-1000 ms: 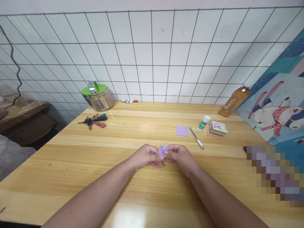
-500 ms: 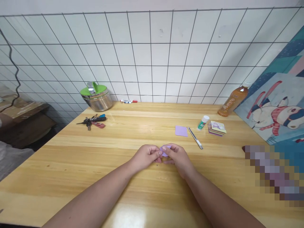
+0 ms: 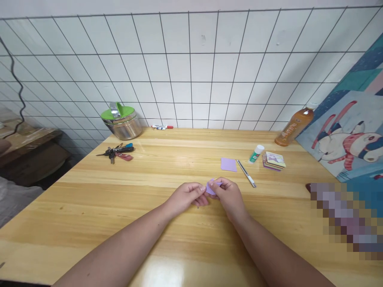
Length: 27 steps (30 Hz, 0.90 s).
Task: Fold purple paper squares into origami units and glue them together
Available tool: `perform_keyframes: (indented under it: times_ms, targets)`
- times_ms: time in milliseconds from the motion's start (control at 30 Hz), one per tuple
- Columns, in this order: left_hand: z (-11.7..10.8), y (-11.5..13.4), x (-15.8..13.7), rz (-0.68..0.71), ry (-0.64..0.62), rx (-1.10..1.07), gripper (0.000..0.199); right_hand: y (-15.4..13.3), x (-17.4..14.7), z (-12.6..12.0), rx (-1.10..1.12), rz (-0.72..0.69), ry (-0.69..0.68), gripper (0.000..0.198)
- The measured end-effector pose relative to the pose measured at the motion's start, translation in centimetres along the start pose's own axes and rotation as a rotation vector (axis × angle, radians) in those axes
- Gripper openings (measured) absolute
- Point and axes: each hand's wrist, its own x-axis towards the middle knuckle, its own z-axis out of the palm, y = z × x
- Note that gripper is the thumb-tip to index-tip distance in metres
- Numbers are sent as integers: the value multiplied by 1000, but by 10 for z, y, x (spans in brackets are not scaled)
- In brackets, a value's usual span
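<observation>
Leftmost, a dark cable (image 3: 21, 93) hung against the tiled wall (image 3: 205, 67). A metal pot (image 3: 127, 130) with a green lid stood at the back of the wooden surface (image 3: 104, 203), near the wall, probably to leave the front free for handwork. Keys (image 3: 115, 152) lay spread in front of it, and a marker (image 3: 164, 127) with a red end lay close to the wall, seemingly set aside.

Near the middle, the left hand (image 3: 194, 194) had its thumb and fingertips drawn together at the left edge of a folded purple paper (image 3: 210, 191); whether it pinched that edge or merely steadied it, I cannot tell. The paper was held above the surface between both hands, a position that likely let the fingers work on both its faces. The right hand (image 3: 229, 195) gripped its right part, thumb on top and fingers behind, apparently to stop so small a piece slipping.

Beyond the right hand lay a flat purple sheet (image 3: 229, 164), with a knife (image 3: 247, 173) slanting just beside it. A glue stick (image 3: 256, 154) and a stack of notes (image 3: 273, 161) came next, presumably placed within easy reach. Farther right, a bottle (image 3: 294, 127) stood near a bear picture (image 3: 353, 139).
</observation>
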Motion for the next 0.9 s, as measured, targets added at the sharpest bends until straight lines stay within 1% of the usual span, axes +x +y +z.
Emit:
perform_keyframes:
  times_ms: [100, 200, 267, 333, 433, 533, 600, 700, 900]
  targets:
    - [7, 3, 0, 53, 47, 40, 38, 0, -2, 3, 27, -12, -7, 29]
    - [9, 4, 1, 96, 99, 33, 34, 0, -2, 3, 152, 53, -21, 27]
    - [9, 3, 1, 110, 118, -2, 31, -1, -2, 3, 209, 75, -36, 25]
    - [7, 1, 1, 91, 107, -81, 30, -1, -2, 3, 222, 54, -31, 24]
    - [3, 0, 0, 26, 93, -219, 34, 0, -2, 4, 174, -37, 29, 23]
    - [2, 0, -1, -15, 78, -272, 40, 2, -1, 5, 95, -104, 78, 23]
    - [3, 0, -1, -26, 84, -259, 41, 4, 0, 5, 68, -107, 85, 24]
    - [5, 0, 1, -33, 144, -206, 37, 6, 1, 4, 40, -92, 78, 26]
    - [9, 3, 1, 14, 200, -173, 33, 9, 2, 4, 21, -81, 51, 27]
